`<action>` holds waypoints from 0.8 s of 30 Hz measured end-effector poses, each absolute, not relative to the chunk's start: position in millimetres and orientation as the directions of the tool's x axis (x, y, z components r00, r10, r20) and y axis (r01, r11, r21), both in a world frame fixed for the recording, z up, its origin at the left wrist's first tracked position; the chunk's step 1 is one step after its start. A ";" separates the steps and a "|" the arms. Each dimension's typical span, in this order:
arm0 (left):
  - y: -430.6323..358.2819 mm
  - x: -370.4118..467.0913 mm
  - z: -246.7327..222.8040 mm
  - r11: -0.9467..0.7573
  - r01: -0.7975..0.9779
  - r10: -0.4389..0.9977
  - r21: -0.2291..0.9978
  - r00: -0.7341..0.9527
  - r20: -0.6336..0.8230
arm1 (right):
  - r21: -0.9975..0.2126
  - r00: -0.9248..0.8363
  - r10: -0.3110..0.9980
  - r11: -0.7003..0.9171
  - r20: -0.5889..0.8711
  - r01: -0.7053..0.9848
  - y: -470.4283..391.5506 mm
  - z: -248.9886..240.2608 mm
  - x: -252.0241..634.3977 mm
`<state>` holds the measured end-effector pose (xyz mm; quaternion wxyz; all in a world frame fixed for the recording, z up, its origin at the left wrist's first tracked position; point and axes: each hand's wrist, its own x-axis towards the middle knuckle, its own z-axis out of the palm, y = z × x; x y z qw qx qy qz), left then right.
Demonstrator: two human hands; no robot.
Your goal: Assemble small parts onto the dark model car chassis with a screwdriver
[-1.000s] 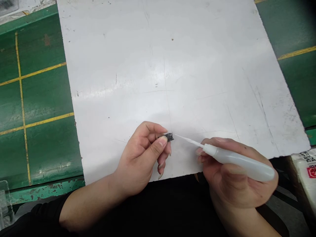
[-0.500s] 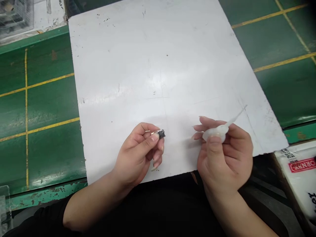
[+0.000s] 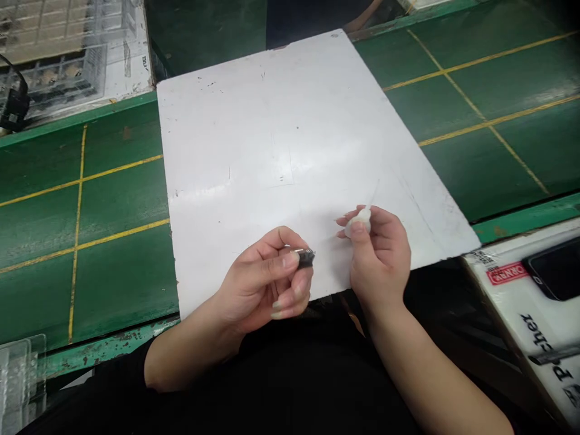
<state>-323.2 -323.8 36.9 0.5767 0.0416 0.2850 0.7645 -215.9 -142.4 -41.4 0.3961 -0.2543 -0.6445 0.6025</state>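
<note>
Near the front edge of a white board (image 3: 254,133), my left hand (image 3: 267,275) pinches a small black part (image 3: 305,258) between thumb and fingers, with a bit of metal showing along its top. To the right, my right hand (image 3: 380,248) is closed on a small white squeeze bottle (image 3: 359,222). The bottle's thin, translucent nozzle points up and away from me. Both hands are raised over the board and stand apart; the bottle does not touch the black part.
The board lies on a green surface (image 3: 122,199) with yellow lines. Clear plastic trays (image 3: 67,72) sit at the far left beside a black cabled device (image 3: 16,106). At right, a dark phone-like object (image 3: 555,272) rests on a white printed package (image 3: 502,308). Part of a person's arm (image 3: 365,15) shows beyond the board.
The camera view has shifted, showing more of the far side and right package. My right hand has moved closer to my left, and the nozzle points more steeply away. Both hands keep their holds.
</note>
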 end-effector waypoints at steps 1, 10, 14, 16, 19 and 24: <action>-325.8 -318.7 44.8 -0.157 -0.862 0.925 0.481 -0.299 -0.234 | -0.982 -0.565 0.804 0.136 0.185 -0.128 -142.0 -42.3 -216.4; -330.6 -255.1 115.2 -0.049 -0.855 0.997 0.516 -0.076 -0.030 | -0.995 -0.643 0.759 0.076 0.103 -0.071 -135.1 -51.6 -220.7; -325.0 -230.4 136.4 0.049 -0.801 0.996 0.597 -0.004 -0.087 | -0.992 -0.665 0.740 0.025 0.104 -0.127 -134.0 -50.7 -223.7; -324.4 -218.9 145.7 0.062 -0.772 0.991 0.633 -0.026 -0.130 | -0.988 -0.677 0.726 0.017 0.119 -0.155 -133.5 -50.8 -225.3; -325.3 -205.4 155.5 0.092 -0.764 0.991 0.639 0.007 -0.135 | -0.984 -0.691 0.711 0.010 0.132 -0.178 -132.5 -53.4 -228.4; -326.6 -193.4 166.7 0.165 -0.773 0.984 0.612 0.091 -0.151 | -0.978 -0.704 0.696 -0.008 0.143 -0.206 -130.5 -59.2 -232.0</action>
